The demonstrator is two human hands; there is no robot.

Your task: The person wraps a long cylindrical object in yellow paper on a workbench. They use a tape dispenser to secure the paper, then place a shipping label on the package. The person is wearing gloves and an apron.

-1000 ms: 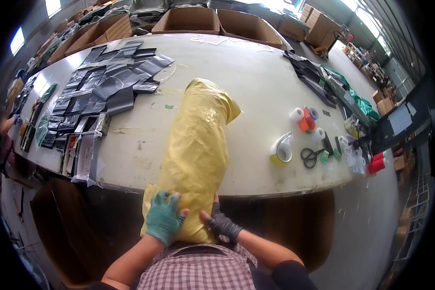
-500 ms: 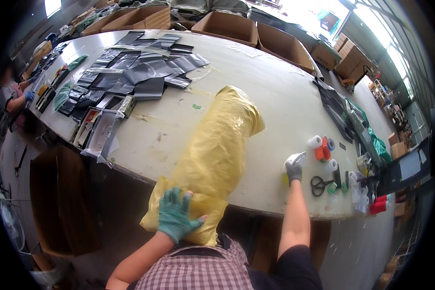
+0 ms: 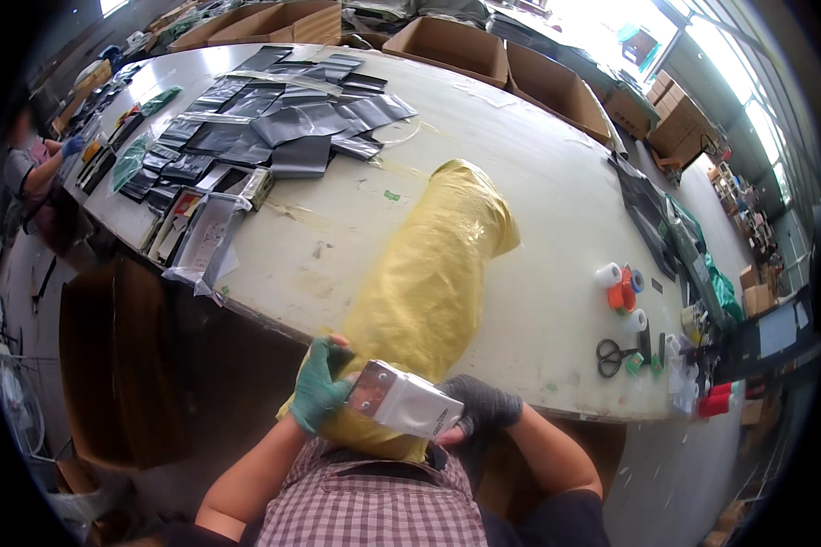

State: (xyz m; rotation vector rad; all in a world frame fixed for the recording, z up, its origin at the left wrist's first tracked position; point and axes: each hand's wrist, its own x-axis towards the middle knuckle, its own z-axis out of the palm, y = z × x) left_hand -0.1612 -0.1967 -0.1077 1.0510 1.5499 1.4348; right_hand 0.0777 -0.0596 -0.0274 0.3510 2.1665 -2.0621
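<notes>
A long, stuffed yellow plastic bag [image 3: 429, 273] lies across the table, its near end hanging over the front edge against my apron. My left hand [image 3: 316, 387], in a green glove with bare fingertips, is closed on the gathered plastic at that near end. In a dark grey glove, my right hand [image 3: 485, 406] grips a white boxy hand tool [image 3: 415, 406] with a shiny, screwed metal plate at its left end. That plate is over the bag's near end, right beside my left thumb. The tool hides part of the gathered plastic, and most of my right fingers are behind it.
Black-handled scissors [image 3: 609, 357], tape rolls [image 3: 622, 290] and red spools [image 3: 719, 403] are at the right. Flat dark plastic bags [image 3: 301, 128] cover the far left, near an open tray [image 3: 208, 235]. Cardboard boxes [image 3: 447, 50] line the back. A co-worker [image 3: 41, 173] stands far left.
My right hand has brought the white tool from the table's right side to the bag's near end. My left hand has gone from lying flat on the bag to gripping its plastic.
</notes>
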